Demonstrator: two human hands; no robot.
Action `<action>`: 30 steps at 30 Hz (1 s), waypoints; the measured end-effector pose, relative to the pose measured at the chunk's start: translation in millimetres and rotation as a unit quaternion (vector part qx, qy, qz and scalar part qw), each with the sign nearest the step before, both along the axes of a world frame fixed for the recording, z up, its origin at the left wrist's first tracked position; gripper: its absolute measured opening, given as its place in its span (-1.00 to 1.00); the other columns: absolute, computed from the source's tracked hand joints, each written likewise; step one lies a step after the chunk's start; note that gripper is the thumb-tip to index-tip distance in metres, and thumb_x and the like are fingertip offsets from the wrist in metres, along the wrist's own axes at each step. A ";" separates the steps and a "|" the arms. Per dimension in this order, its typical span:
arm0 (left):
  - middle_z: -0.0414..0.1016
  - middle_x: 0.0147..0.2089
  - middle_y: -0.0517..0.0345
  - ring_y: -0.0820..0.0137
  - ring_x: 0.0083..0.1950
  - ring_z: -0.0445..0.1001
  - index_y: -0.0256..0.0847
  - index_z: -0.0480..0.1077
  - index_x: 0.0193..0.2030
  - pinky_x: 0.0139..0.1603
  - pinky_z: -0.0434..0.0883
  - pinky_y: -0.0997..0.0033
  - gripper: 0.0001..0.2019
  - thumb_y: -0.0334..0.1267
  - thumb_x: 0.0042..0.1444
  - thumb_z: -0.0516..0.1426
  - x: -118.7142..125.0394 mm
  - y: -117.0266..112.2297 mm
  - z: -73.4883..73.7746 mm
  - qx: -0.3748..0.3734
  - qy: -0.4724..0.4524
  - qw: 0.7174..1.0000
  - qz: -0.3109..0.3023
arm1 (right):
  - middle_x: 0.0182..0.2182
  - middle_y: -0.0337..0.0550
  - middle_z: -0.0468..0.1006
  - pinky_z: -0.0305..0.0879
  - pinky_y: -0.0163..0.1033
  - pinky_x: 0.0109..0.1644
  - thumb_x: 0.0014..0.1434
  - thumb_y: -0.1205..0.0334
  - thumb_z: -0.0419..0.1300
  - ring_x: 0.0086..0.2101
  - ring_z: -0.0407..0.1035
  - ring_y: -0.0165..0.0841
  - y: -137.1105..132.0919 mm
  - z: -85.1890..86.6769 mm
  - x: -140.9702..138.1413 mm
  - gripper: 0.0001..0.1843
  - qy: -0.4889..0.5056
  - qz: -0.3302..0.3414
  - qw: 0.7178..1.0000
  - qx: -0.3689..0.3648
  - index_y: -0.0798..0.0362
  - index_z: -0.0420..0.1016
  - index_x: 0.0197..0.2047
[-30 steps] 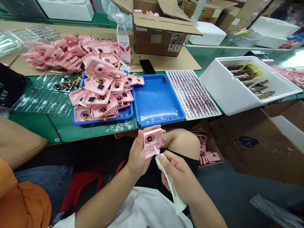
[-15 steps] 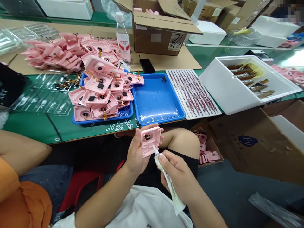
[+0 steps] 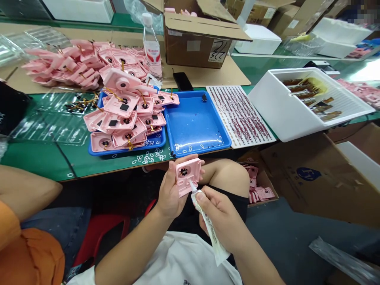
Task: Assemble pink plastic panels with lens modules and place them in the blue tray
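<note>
My left hand grips a square pink plastic part with a dark round piece near its centre, held above my lap just below the table edge. My right hand is closed round a white glue tube, and the tube's nozzle touches the lower part of the pink piece. On the table ahead, a blue tray is heaped with more pink parts, and a second blue tray beside it holds only a few small bits.
A large heap of pink parts, a water bottle, a phone and an open cardboard box sit further back. A white ribbed tray and a white foam box lie right. Another person's arm is at left.
The pink part has shifted slightly left and up in my left hand, and the tube's nozzle has stayed against its lower part. The view has drifted a little.
</note>
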State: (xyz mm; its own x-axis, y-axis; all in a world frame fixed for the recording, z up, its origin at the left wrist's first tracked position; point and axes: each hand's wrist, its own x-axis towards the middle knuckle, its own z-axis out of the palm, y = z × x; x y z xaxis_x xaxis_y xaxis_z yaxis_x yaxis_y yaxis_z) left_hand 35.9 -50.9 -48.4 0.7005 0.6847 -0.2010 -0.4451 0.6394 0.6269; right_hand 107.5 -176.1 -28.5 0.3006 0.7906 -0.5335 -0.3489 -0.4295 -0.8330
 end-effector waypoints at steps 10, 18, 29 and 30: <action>0.69 -0.05 -0.08 0.29 -0.17 0.62 -0.24 0.64 0.04 -0.16 0.57 0.39 -0.44 0.25 0.25 0.22 -2.4 1.1 4.4 -0.018 -0.001 1.000 0.004 | -0.64 -0.45 0.21 -0.09 -0.35 -0.57 0.44 -0.22 0.10 -0.63 0.03 -0.51 1.6 2.9 0.1 -0.50 -0.066 0.016 0.998 -0.014 -0.04 0.18 -0.37; 0.69 -0.05 -0.07 0.30 -0.19 0.63 -0.24 0.63 0.05 -0.18 0.60 0.39 -0.46 0.22 0.30 0.17 -0.4 3.3 4.4 -0.041 -0.007 0.999 -0.003 | -0.62 -0.44 0.20 -0.12 -0.33 -0.54 0.44 -0.25 0.10 -0.60 0.03 -0.51 0.7 -4.1 -3.1 -0.50 -0.079 0.007 0.997 -0.005 -0.04 0.21 -0.35; 0.69 -0.07 -0.07 0.29 -0.19 0.65 -0.27 0.62 0.04 -0.19 0.63 0.37 -0.48 0.15 0.40 0.07 -2.3 6.5 5.1 -0.075 -0.014 0.997 -0.002 | -0.64 -0.47 0.17 -0.11 -0.35 -0.56 0.43 -0.25 0.12 -0.63 0.02 -0.53 0.9 -5.2 -6.0 -0.50 -0.054 0.000 0.998 0.009 -0.04 0.20 -0.35; 0.69 -0.08 -0.07 0.29 -0.19 0.66 -0.27 0.62 0.04 -0.20 0.64 0.36 -0.48 0.14 0.43 0.04 -1.9 7.9 5.4 -0.088 -0.014 0.996 -0.002 | -0.65 -0.47 0.20 -0.09 -0.36 -0.57 0.43 -0.25 0.12 -0.64 0.02 -0.53 1.2 -3.4 -6.0 -0.50 -0.047 0.001 0.999 0.012 -0.04 0.20 -0.35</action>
